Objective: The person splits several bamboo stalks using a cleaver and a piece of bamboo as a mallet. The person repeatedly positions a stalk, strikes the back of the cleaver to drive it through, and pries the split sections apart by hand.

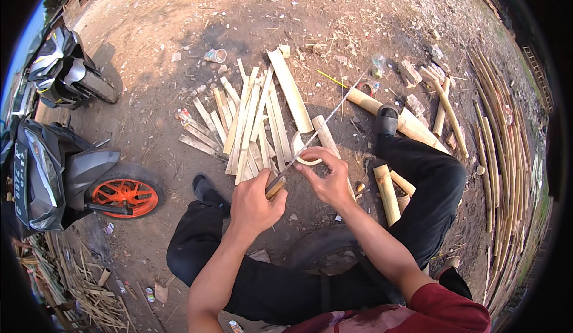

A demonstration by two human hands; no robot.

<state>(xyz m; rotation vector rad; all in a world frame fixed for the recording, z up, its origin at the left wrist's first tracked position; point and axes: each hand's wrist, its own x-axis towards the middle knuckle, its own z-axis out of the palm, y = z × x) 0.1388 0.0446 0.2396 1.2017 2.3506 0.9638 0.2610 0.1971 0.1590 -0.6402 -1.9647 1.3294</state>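
My left hand [253, 204] is closed round the wooden handle [276, 186] of a long-bladed tool. Its thin blade [337, 112] slants up and away to the right, seen nearly edge-on. Thumb and fingers of my right hand [328, 177] close on a pale curved bamboo piece [300, 149], right beside the blade; whether they also touch the blade I cannot tell. Just beyond my hands lie several split bamboo strips [248, 115] in a loose pile. A split bamboo half [292, 91] rests on the dirt behind them, with another bamboo length [325, 133] close by.
A thick bamboo pole [409, 121] lies by my right foot, with short bamboo pieces [387, 195] near my right leg. Long poles [498, 154] line the right side. Two parked motorbikes [54, 172] stand at left. A tyre [322, 246] sits between my legs.
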